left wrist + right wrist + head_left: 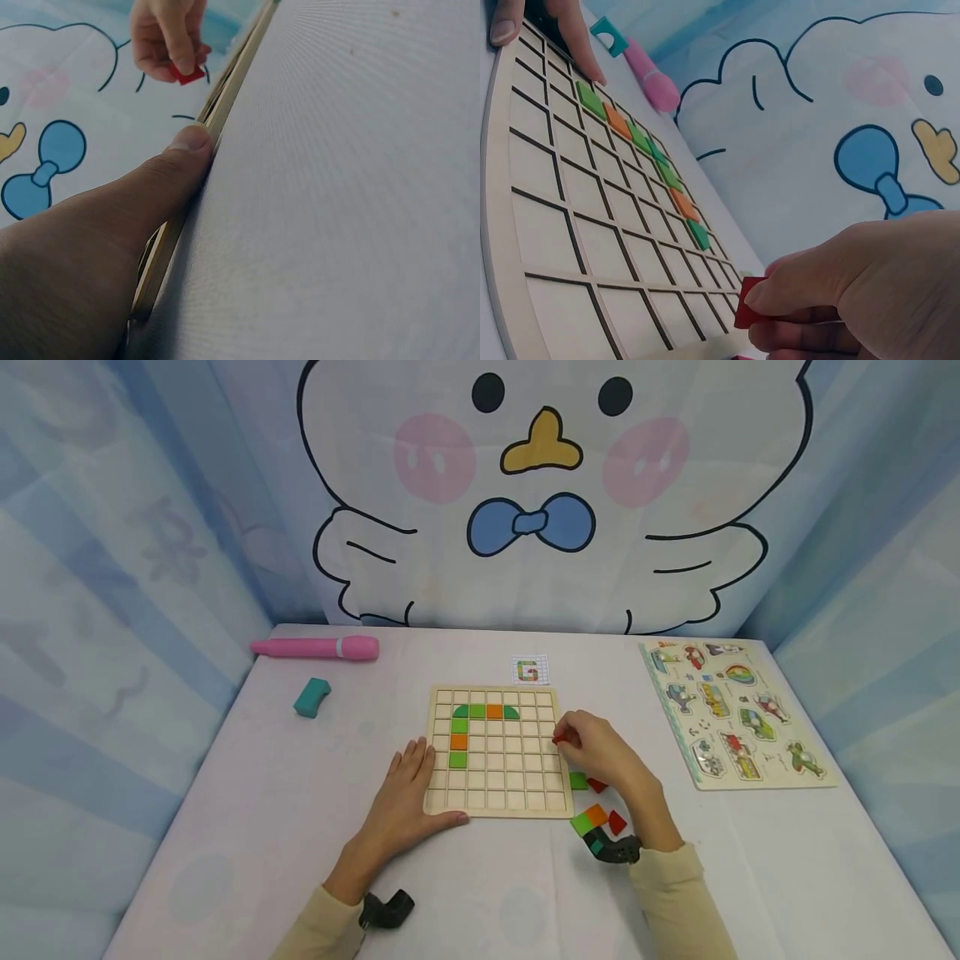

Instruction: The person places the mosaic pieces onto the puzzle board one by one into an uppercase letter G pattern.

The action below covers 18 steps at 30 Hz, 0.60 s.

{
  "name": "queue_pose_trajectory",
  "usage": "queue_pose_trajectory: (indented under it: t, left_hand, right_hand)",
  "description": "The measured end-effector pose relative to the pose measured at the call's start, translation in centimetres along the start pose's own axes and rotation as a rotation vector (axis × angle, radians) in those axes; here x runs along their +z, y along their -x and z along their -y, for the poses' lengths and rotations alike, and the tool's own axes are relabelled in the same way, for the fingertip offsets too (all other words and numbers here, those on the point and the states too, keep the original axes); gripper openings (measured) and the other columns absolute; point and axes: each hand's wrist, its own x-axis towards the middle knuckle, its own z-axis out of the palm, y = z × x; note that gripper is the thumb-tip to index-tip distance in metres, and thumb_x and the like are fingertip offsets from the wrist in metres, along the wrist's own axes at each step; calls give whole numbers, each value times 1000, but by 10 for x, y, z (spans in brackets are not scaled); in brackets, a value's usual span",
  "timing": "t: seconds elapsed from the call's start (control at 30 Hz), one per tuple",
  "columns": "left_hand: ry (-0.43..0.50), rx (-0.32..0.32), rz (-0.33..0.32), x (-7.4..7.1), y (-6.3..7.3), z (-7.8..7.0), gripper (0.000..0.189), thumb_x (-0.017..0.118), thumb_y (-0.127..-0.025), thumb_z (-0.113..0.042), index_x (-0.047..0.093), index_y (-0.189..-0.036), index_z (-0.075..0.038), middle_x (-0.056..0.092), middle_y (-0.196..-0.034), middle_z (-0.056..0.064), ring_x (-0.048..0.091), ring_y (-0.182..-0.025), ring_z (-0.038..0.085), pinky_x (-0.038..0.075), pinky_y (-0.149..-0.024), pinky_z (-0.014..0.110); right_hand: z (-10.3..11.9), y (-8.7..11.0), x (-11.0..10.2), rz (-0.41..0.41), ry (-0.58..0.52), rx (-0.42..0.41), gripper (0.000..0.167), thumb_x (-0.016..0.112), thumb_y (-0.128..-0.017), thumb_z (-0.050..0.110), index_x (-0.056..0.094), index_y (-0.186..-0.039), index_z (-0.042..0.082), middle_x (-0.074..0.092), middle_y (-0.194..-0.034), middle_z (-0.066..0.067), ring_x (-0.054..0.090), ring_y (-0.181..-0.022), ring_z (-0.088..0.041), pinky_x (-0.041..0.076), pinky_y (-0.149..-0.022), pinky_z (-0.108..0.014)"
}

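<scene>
A wooden grid board lies flat on the table. Green and orange square tiles run down its left part and across its upper part, with dark green rounded tiles at both ends of that upper row. My left hand rests at the board's lower left corner, fingers straight along the left side and thumb on the front edge. Over the board's right edge, my right hand pinches a small red tile between thumb and fingers. Several loose green, orange and red tiles lie beside the board, near the right wrist.
Behind the board lies a small pattern card. A pink stick with a grey band and a teal arch block are at the back left. The picture puzzle board lies on the right. Patterned curtains enclose the table.
</scene>
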Motion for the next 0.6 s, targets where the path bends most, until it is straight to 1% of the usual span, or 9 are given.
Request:
queue_pose_trajectory:
  t: [0.07, 0.2, 0.3, 0.37, 0.5, 0.6]
  left_hand:
    - [0, -1, -2, 0, 0, 0, 117, 70, -76, -72, 29, -155, 4, 20, -166, 20, 16, -156, 35, 15, -128, 51]
    - [2, -3, -1, 0, 0, 0, 117, 70, -76, -72, 29, -155, 4, 20, -166, 20, 16, -156, 35, 15, -128, 51]
    - [7, -3, 0, 0, 0, 0, 117, 70, -76, -72, 29, -155, 4, 20, -166, 20, 15, -156, 35, 15, -128, 51]
    - [7, -4, 2, 0, 0, -1, 117, 70, -76, -72, 28, -155, 4, 19, -167, 20, 15, -157, 34, 15, -128, 51]
    - [2, -5, 6, -1, 0, -1, 117, 70, -76, -72, 28, -155, 3, 19, -167, 20, 15, -157, 34, 15, -128, 51]
    - [2, -9, 15, -1, 0, 0, 117, 70, -76, -73, 27, -156, 3, 18, -167, 20, 14, -157, 34, 14, -128, 51]
  right_hand:
    - [4, -2, 2, -11, 5, -29, 15, 66, -94, 8, 66, -108, 4, 64, -97, -8, 56, -83, -19, 52, -75, -30]
    - [13, -6, 7, -37, 62, -132, 20, 64, -96, 8, 69, -114, 2, 64, -102, -10, 55, -84, -18, 54, -78, -32]
    - [18, -8, 11, -44, 95, -189, 20, 62, -97, 8, 72, -114, 3, 64, -104, -10, 55, -84, -16, 54, -78, -32]
    - [22, -10, 13, -38, 97, -201, 19, 62, -97, 8, 72, -112, 4, 64, -102, -9, 54, -83, -15, 53, -75, -30]
    - [30, -15, 19, -12, 79, -190, 16, 65, -94, 7, 71, -109, 3, 66, -97, -6, 53, -80, -15, 50, -72, -29]
    - [36, -18, 24, 2, 60, -176, 13, 67, -94, 10, 69, -105, 5, 68, -95, -4, 56, -81, -15, 52, -74, -29]
